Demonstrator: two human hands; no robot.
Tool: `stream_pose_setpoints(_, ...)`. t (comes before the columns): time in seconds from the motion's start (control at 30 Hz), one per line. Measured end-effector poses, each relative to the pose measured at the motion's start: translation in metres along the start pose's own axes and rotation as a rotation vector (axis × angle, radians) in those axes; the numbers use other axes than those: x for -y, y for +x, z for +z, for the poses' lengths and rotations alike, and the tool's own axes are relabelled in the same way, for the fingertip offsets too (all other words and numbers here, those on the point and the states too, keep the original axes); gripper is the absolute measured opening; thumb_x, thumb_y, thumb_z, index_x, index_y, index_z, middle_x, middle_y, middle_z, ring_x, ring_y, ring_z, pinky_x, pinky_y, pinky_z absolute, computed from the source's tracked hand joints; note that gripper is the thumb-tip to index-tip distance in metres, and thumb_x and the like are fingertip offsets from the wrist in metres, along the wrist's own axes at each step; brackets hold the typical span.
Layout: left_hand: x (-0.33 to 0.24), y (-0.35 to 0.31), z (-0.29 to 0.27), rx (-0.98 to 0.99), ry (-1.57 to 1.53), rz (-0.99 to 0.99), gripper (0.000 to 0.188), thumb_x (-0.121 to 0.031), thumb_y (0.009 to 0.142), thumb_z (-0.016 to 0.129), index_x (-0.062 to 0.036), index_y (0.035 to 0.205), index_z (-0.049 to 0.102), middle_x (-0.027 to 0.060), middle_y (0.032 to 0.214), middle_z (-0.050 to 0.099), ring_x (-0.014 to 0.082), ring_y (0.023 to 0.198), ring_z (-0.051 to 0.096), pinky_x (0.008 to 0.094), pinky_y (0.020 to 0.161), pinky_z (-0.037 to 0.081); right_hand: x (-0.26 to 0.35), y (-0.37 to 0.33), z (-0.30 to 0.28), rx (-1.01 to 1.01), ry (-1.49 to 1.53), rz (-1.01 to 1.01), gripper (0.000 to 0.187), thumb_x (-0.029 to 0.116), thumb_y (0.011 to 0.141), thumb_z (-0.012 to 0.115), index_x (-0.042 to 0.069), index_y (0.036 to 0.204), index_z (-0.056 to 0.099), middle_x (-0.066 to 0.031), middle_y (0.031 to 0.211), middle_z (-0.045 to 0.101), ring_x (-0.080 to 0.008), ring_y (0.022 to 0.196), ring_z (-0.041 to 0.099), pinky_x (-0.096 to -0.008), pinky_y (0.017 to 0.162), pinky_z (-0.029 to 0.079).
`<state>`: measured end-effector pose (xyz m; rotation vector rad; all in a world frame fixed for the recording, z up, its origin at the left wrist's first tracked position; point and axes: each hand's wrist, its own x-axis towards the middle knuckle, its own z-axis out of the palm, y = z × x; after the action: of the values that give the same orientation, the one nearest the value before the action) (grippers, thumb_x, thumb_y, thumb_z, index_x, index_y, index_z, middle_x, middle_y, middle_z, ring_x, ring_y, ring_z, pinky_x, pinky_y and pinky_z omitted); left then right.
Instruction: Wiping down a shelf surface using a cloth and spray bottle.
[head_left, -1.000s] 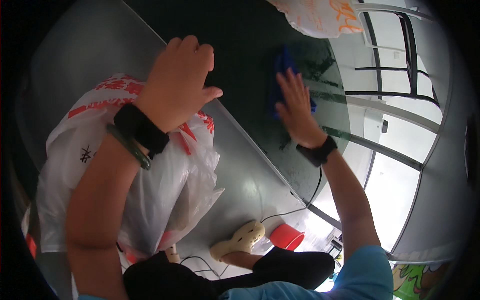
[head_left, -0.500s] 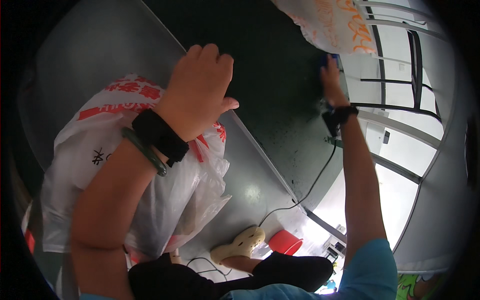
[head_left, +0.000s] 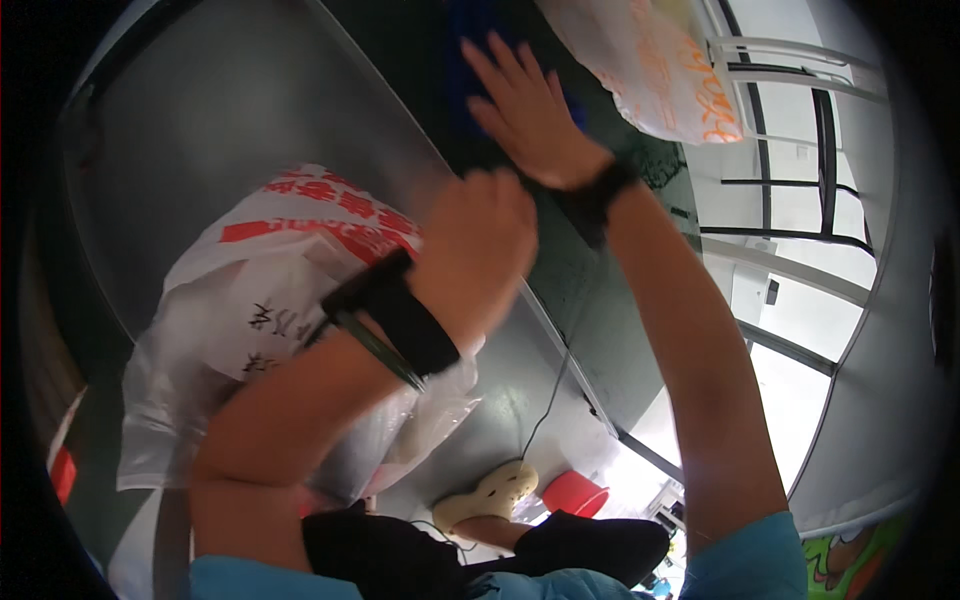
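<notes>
My right hand [head_left: 532,118] lies with fingers spread on a blue cloth [head_left: 468,60], against a dark green surface [head_left: 625,300] marked with dark specks. Only part of the cloth shows around the hand. My left hand [head_left: 480,255], smeared by motion, is closed with its fingers curled, beside the metal-coloured edge [head_left: 400,90] of that surface. Whatever it may hold is hidden. Below my left forearm hangs a white plastic bag [head_left: 230,290] with red print, partly covered by the arm. Both wrists wear black bands, and a green bangle [head_left: 378,350] circles the left one.
Another white plastic bag [head_left: 650,70] with orange print sits at the far right of the green surface. Black and white metal bars [head_left: 825,150] stand beyond it. Below are a red bucket [head_left: 575,494], a cream clog [head_left: 490,497] on my foot and a thin cable [head_left: 548,410].
My right hand has swept left across the green surface with the blue cloth, from near its right edge. My left hand has shifted right and lower, staying closed.
</notes>
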<state>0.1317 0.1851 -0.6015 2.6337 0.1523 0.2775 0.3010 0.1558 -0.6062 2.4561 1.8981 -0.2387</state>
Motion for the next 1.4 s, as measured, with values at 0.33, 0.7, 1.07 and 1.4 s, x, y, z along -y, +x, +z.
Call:
stream_pose_setpoints(0.33, -0.024, -0.009, -0.024, 0.099, -0.07, 0.098, 0.005, -0.014, 0.068, 0.063, -0.0098, 0.067, 0.064, 0.0056, 0.072, 0.06, 0.0189, 0.077, 0.059, 0.0311, 0.065, 0.042, 0.031, -0.065, -0.025, 0.304, 0.03, -0.079, 0.06, 0.021, 0.093, 0.049, 0.024, 0.146, 0.022, -0.0116, 0.153, 0.015, -0.0395, 0.139, 0.012, -0.0579, 0.109, 0.017)
stream_pose_setpoints(0.7, 0.0, -0.006, -0.026, 0.087, -0.155, 0.105, 0.009, -0.012, 0.07, 0.06, -0.0053, 0.073, 0.066, 0.0078, 0.077, 0.062, 0.0209, 0.079, 0.061, 0.031, 0.068, 0.047, 0.045, -0.004, -0.039, 0.301, 0.039, -0.218, 0.062, 0.018, 0.091, 0.053, 0.025, 0.145, 0.023, -0.0119, 0.152, 0.018, -0.0404, 0.137, 0.019, -0.0592, 0.106, 0.024)
stream_pose_setpoints(1.07, 0.029, 0.01, -0.023, -0.146, 0.031, -0.23, 0.035, -0.014, 0.077, 0.054, 0.005, 0.106, 0.061, 0.0202, 0.111, 0.06, 0.0295, 0.109, 0.053, 0.0404, 0.096, 0.039, 0.037, 0.122, -0.021, 0.11, 0.049, -0.29, 0.057, 0.031, 0.096, 0.045, 0.025, 0.146, 0.019, -0.0141, 0.152, 0.016, -0.044, 0.137, 0.015, -0.0609, 0.107, 0.017)
stream_pose_setpoints(1.4, 0.055, 0.009, -0.034, -0.146, 0.022, -0.338, 0.04, -0.013, 0.079, 0.053, 0.0056, 0.114, 0.057, 0.0181, 0.123, 0.055, 0.0282, 0.121, 0.046, 0.0435, 0.102, 0.034, 0.03, 0.124, -0.013, 0.055, 0.088, -0.245, 0.056, 0.038, 0.096, 0.041, 0.023, 0.146, 0.02, -0.0162, 0.152, 0.016, -0.0453, 0.137, 0.014, -0.0635, 0.105, 0.015)
